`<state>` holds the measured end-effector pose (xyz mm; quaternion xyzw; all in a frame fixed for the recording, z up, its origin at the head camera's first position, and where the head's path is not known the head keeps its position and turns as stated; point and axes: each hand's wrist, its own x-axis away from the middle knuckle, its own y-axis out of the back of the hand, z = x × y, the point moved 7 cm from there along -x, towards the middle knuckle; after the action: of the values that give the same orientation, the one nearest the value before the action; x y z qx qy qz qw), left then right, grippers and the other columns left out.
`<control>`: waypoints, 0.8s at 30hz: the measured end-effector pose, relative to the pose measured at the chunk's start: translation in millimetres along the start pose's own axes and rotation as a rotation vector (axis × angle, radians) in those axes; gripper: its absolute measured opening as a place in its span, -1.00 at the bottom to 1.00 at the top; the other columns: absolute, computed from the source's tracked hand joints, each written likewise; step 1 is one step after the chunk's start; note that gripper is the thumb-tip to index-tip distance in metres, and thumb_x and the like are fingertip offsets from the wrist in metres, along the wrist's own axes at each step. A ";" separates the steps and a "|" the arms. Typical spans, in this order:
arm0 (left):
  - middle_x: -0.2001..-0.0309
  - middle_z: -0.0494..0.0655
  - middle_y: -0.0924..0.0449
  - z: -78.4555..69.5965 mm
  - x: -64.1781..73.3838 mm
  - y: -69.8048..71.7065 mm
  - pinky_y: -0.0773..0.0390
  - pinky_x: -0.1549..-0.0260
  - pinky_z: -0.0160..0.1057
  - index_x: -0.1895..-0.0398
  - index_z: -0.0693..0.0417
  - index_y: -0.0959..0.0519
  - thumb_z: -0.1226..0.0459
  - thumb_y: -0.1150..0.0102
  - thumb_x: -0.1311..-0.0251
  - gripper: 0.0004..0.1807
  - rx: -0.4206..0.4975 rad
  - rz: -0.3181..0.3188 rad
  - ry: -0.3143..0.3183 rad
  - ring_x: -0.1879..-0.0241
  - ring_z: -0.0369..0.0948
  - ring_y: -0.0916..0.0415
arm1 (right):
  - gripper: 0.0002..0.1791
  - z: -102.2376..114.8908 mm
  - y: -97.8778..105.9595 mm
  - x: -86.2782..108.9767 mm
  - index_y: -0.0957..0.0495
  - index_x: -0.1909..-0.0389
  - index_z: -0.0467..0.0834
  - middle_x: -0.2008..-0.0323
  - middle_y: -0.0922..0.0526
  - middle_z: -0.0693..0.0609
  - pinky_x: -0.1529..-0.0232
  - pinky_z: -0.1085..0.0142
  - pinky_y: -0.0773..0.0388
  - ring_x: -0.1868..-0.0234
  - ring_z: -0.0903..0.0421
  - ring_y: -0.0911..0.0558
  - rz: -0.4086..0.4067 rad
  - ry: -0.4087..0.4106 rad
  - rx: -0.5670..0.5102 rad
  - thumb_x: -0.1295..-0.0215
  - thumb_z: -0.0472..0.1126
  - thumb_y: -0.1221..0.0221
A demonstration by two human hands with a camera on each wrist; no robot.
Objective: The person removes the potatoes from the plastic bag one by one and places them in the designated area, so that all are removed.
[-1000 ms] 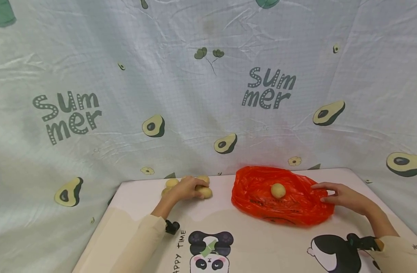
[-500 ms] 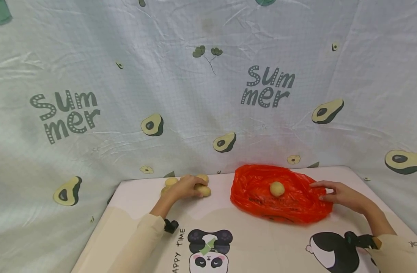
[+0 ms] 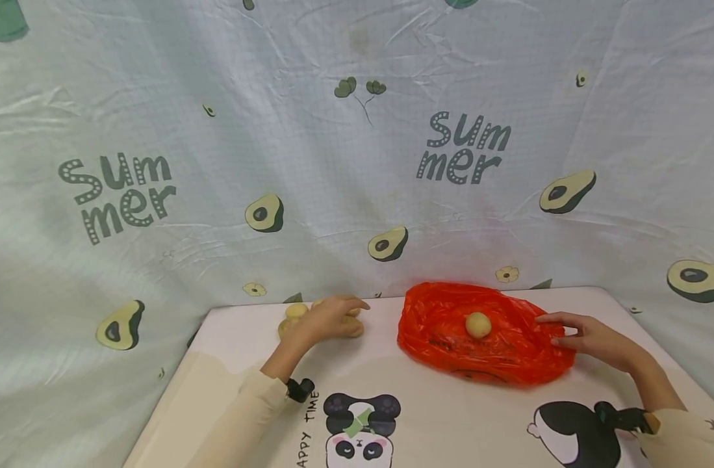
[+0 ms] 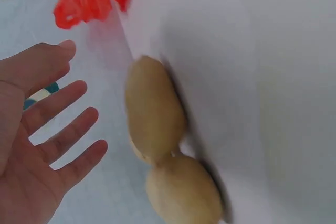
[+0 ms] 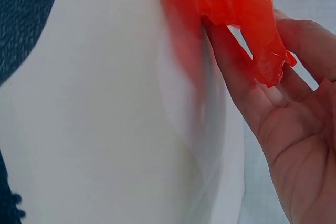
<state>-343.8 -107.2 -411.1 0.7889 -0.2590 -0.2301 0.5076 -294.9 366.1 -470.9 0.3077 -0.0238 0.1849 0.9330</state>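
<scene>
My left hand [image 3: 330, 318] hovers over several potatoes [image 3: 296, 311] at the far left of the table. In the left wrist view its fingers [image 4: 76, 98] are spread with nothing between them, apart from an oblong potato [image 4: 153, 106] and a second one [image 4: 184, 190] beside it. On the right lies a crumpled red plastic bag [image 3: 450, 361] with a single potato [image 3: 478, 325] on it. My right hand [image 3: 599, 339] is at the bag's right end. In the right wrist view a flap of the bag [image 5: 268, 61] sits between its thumb and fingers.
The white table [image 3: 357, 364] has a printed panda [image 3: 362, 429] and a dark-haired figure [image 3: 575, 432] near its front. Right behind the bag and the potatoes hangs a pale curtain [image 3: 310, 162] with avocado prints.
My left hand has lifted and its fingers have spread off the potato they were around. My right hand and the red bag stay put.
</scene>
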 end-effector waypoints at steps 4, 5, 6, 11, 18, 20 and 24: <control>-0.17 -0.01 -0.64 -25.5 -7.4 2.6 -0.56 -0.17 -0.06 -0.18 0.04 -0.64 0.24 -0.31 -0.31 -0.63 -0.020 -0.036 -0.041 -0.14 -0.01 -0.57 | -0.35 -1.0 -1.5 -0.1 -0.36 -0.40 -0.29 -0.36 -0.28 -0.51 0.07 0.10 -0.71 -0.24 -0.38 -0.46 0.010 0.002 -0.013 -0.38 -0.11 -0.26; -0.18 -0.04 -0.63 -32.7 -9.5 3.1 -0.55 -0.19 -0.08 -0.19 0.01 -0.63 0.22 -0.30 -0.33 -0.62 -0.034 -0.049 -0.057 -0.17 -0.04 -0.56 | -0.35 -1.4 -1.5 -0.2 -0.36 -0.40 -0.29 -0.36 -0.28 -0.51 0.07 0.10 -0.71 -0.24 -0.38 -0.46 0.008 0.003 -0.012 -0.38 -0.11 -0.26; -0.19 -0.05 -0.63 -40.0 -11.6 3.5 -0.53 -0.21 -0.09 -0.20 0.00 -0.63 0.21 -0.30 -0.33 -0.62 -0.041 -0.060 -0.078 -0.20 -0.06 -0.55 | -0.35 -2.0 -1.2 -0.2 -0.37 -0.40 -0.28 -0.37 -0.28 -0.50 0.07 0.11 -0.71 -0.24 -0.37 -0.46 0.005 -0.002 -0.006 -0.38 -0.10 -0.26; -0.19 -0.08 -0.63 -73.4 -22.6 1.5 -0.51 -0.23 -0.14 -0.23 0.03 -0.61 0.20 -0.30 -0.34 -0.60 -0.018 -0.082 -0.173 -0.23 -0.12 -0.52 | -0.36 -2.8 0.0 -0.9 -0.37 -0.40 -0.27 -0.37 -0.28 -0.50 0.08 0.12 -0.71 -0.24 -0.38 -0.45 -0.006 0.000 -0.004 -0.38 -0.11 -0.26; -0.20 -0.10 -0.61 -104.1 -43.6 -4.8 -0.45 -0.28 -0.19 -0.22 0.00 -0.61 0.17 -0.24 -0.38 -0.62 0.015 -0.069 -0.234 -0.25 -0.14 -0.49 | -0.38 -0.2 0.1 0.0 -0.38 -0.38 -0.29 -0.36 -0.27 -0.52 0.09 0.14 -0.71 -0.23 -0.36 -0.46 -0.009 0.003 -0.022 -0.38 -0.12 -0.26; -0.21 -0.09 -0.61 -109.3 -51.0 -6.8 -0.44 -0.28 -0.22 -0.23 0.00 -0.61 0.16 -0.23 -0.39 -0.62 0.023 -0.072 -0.244 -0.25 -0.14 -0.49 | -0.37 0.1 0.0 0.6 -0.38 -0.38 -0.28 -0.37 -0.27 -0.52 0.09 0.14 -0.71 -0.23 -0.36 -0.46 -0.008 0.002 -0.023 -0.38 -0.12 -0.26; -0.22 -0.11 -0.60 -116.5 -68.5 -13.3 -0.41 -0.29 -0.27 -0.24 -0.02 -0.60 0.13 -0.22 -0.40 -0.61 0.027 -0.062 -0.259 -0.26 -0.17 -0.48 | -0.36 0.1 -0.5 0.8 -0.37 -0.39 -0.29 -0.37 -0.25 -0.52 0.08 0.12 -0.71 -0.23 -0.36 -0.47 -0.003 0.001 -0.026 -0.38 -0.12 -0.26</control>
<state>-320.6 20.8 -372.4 0.7669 -0.3009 -0.3421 0.4521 -293.9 365.9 -470.9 0.2953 -0.0251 0.1832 0.9373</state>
